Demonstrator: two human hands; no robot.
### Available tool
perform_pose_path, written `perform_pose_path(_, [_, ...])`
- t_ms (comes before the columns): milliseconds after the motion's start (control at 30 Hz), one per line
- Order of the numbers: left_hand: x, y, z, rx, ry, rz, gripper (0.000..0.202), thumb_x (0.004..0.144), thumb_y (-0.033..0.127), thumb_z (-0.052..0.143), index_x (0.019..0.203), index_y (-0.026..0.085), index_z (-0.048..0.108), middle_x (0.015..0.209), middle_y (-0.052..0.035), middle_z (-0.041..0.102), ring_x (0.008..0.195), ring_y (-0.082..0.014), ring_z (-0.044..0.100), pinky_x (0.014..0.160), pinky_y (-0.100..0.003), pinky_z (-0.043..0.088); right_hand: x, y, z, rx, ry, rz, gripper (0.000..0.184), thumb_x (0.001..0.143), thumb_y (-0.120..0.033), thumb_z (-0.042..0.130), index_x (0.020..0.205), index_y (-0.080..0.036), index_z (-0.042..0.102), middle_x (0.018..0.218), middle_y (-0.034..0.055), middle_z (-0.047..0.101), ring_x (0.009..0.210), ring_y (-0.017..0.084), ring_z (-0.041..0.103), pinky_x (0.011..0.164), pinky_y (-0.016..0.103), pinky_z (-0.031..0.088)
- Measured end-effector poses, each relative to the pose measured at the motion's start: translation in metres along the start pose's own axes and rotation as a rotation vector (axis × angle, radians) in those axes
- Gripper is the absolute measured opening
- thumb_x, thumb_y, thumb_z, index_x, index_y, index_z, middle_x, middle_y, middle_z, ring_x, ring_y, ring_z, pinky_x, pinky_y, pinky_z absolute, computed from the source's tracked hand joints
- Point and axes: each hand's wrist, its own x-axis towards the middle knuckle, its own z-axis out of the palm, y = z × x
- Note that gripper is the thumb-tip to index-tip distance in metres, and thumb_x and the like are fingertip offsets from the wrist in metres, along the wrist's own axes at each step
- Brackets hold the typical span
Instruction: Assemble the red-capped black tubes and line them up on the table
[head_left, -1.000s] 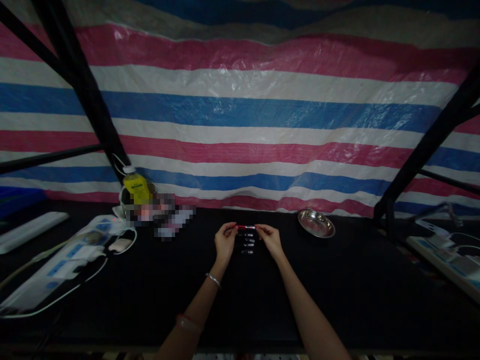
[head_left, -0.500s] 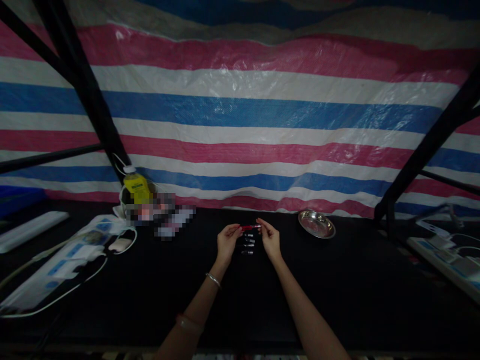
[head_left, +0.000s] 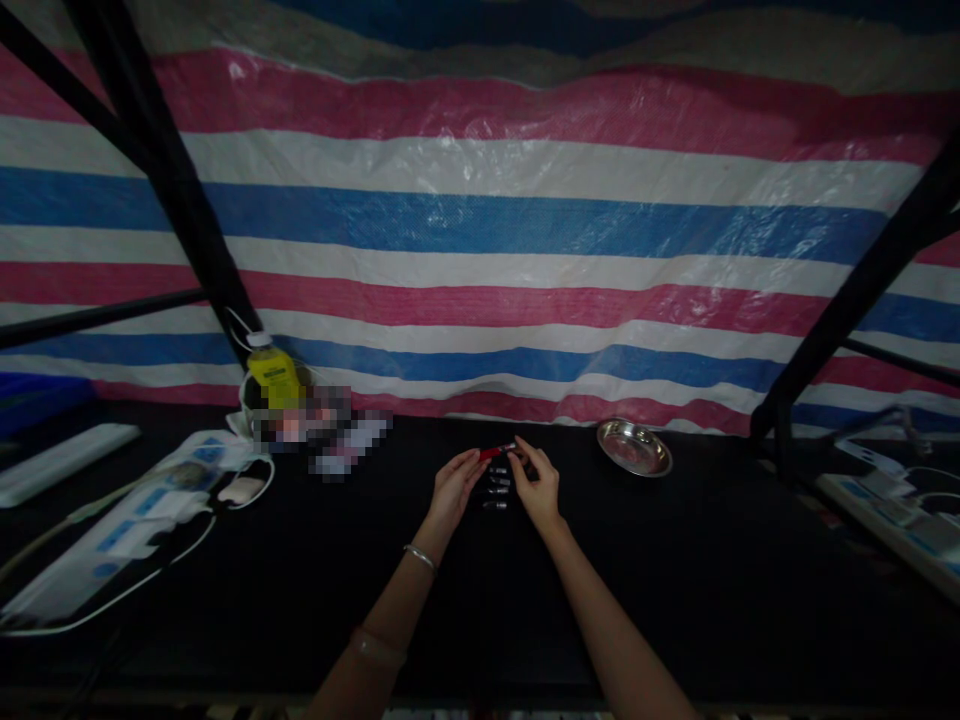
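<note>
A slim red tube with a silvery end [head_left: 490,454] is held above the black table, tilted up slightly to the right. My left hand [head_left: 452,488] pinches its red end, fingers closed. At the silvery end, the thumb and fingertips of my right hand [head_left: 540,488] close around the tip, partly hiding it. Just below the tube, between my hands, several small dark pieces with shiny metallic ends [head_left: 496,491] lie in a column on the tabletop. Their exact kind is too small and dim to tell.
A round metal dish [head_left: 634,448] stands to the right. At the left are a yellow bottle [head_left: 276,378], blurred items, and white power strips [head_left: 142,515] with cables. Another power strip [head_left: 892,525] lies far right. Black frame bars and a striped sheet [head_left: 525,230] stand behind.
The red tube has gone from nearly level to tilted, its silvery end higher. My right hand's fingers have curled and shifted slightly around that end.
</note>
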Motion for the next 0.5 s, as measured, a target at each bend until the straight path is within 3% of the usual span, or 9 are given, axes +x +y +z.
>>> perform_pose_path(167, [0.0, 0.002, -0.002, 0.012, 0.009, 0.014, 0.008, 0.075, 0.001, 0.06, 0.073, 0.008, 0.064, 0.071, -0.0074, 0.068, 0.066, -0.0138, 0.066, 0.077, -0.029, 0.056, 0.001, -0.001, 0.0, 0.0, 0.057, 0.019, 0.024, 0.083, -0.034, 0.053, 0.097, -0.018, 0.065, 0.079, 0.0057, 0.063, 0.065, 0.014, 0.054, 0.062, 0.027, 0.046])
perform_pose_path(300, [0.002, 0.001, -0.006, 0.066, 0.066, 0.135, 0.005, 0.072, 0.004, 0.065, 0.075, 0.008, 0.064, 0.069, -0.005, 0.067, 0.064, -0.012, 0.065, 0.077, -0.029, 0.055, 0.001, -0.001, 0.0, -0.015, 0.029, 0.033, 0.022, 0.082, -0.033, 0.054, 0.092, -0.018, 0.065, 0.08, 0.0061, 0.062, 0.069, 0.015, 0.055, 0.061, 0.027, 0.046])
perform_pose_path(500, [0.01, 0.0, -0.014, 0.109, 0.137, 0.214, 0.008, 0.069, 0.01, 0.067, 0.076, 0.01, 0.065, 0.069, -0.0031, 0.066, 0.061, -0.0096, 0.063, 0.071, -0.026, 0.052, 0.003, 0.003, 0.0, -0.025, -0.076, 0.031, 0.014, 0.08, -0.028, 0.056, 0.085, -0.02, 0.066, 0.083, 0.0059, 0.064, 0.081, 0.018, 0.055, 0.074, 0.03, 0.046])
